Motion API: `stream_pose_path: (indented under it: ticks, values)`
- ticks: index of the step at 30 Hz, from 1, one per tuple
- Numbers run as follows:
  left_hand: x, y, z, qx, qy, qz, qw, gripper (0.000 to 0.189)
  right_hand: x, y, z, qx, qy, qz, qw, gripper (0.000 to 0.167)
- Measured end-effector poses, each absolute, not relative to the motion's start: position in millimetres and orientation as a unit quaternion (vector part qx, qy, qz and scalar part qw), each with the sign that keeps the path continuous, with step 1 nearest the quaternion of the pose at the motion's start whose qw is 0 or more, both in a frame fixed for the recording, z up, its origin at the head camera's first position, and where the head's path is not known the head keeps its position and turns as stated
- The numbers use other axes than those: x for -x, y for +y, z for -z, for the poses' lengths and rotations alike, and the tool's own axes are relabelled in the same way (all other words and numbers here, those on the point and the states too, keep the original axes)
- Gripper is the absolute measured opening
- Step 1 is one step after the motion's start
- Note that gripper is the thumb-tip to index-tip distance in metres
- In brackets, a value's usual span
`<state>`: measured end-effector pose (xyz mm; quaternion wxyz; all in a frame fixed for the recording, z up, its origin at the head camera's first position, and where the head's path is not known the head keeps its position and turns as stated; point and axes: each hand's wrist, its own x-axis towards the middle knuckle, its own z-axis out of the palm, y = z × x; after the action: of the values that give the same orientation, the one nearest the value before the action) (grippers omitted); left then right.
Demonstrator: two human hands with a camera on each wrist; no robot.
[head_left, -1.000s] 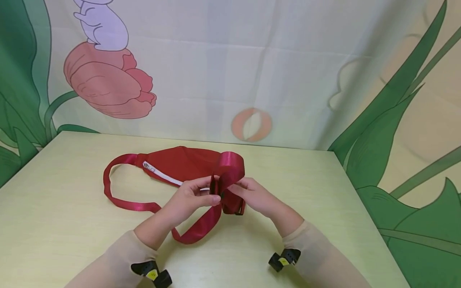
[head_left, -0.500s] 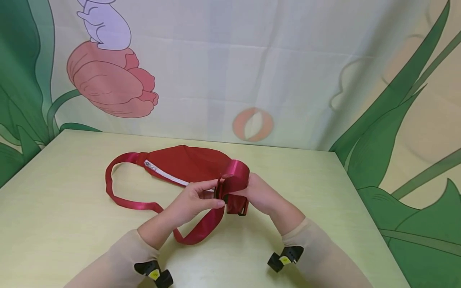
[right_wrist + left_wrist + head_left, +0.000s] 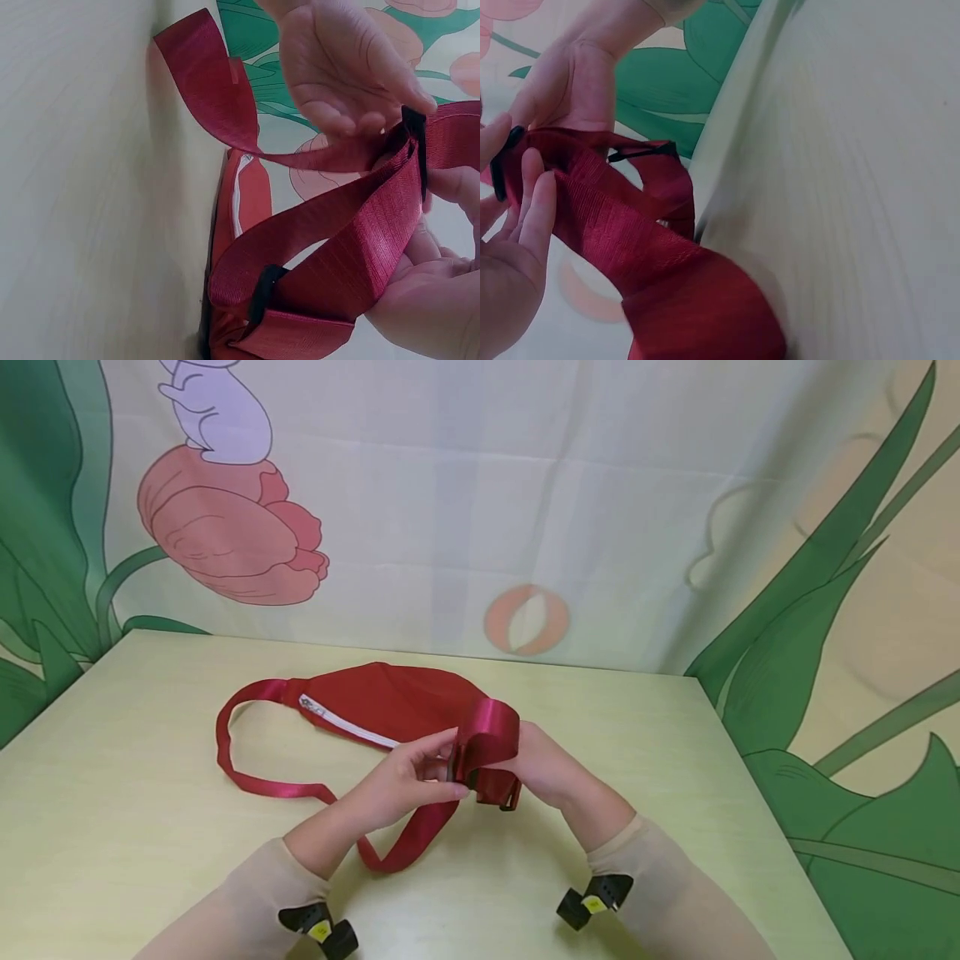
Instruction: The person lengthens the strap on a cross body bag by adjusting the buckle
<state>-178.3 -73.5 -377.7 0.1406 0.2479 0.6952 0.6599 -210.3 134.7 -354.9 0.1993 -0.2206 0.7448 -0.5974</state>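
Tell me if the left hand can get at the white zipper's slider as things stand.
Probably not without letting go: the left hand pinches the black buckle, though nothing covers the zipper slider.

We look forward and down from the head and, nearer and sideways, from left and right wrists at one shared red strap [image 3: 615,217], the table [image 3: 855,225] lying frame right and frame left respectively.

waist bag [image 3: 390,697]: matt cloth
strap [image 3: 360,247]: glossy, ribbed webbing
zip [image 3: 348,726] at bag's 8 o'clock: cloth-like tape
buckle [image 3: 414,124]: plastic-looking
tabletop [image 3: 660,760]: smooth wood grain
backdrop [image 3: 405,527]: creased cloth
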Motion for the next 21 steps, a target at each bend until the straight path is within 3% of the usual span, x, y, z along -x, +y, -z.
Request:
stream_pose_path:
  ticks: [7,15,21]
  values:
    - [184.7,-83.3,375.7,-0.25,0.686,-0.656,0.191,0.029,209.1,136.6,352.2,0.239,0.754,0.58,0.196,0.034]
    - [185.8,-85.6,375.4,-0.242,0.709,-0.625,0.218,0.03,207.2,132.6,349.7,0.25,0.756,0.566,0.214,0.034]
    - [190.2,-84.9,377.0,-0.228,0.72,-0.625,0.197,0.026,196.6,132.6,331.5,0.288,0.731,0.581,0.212,0.044]
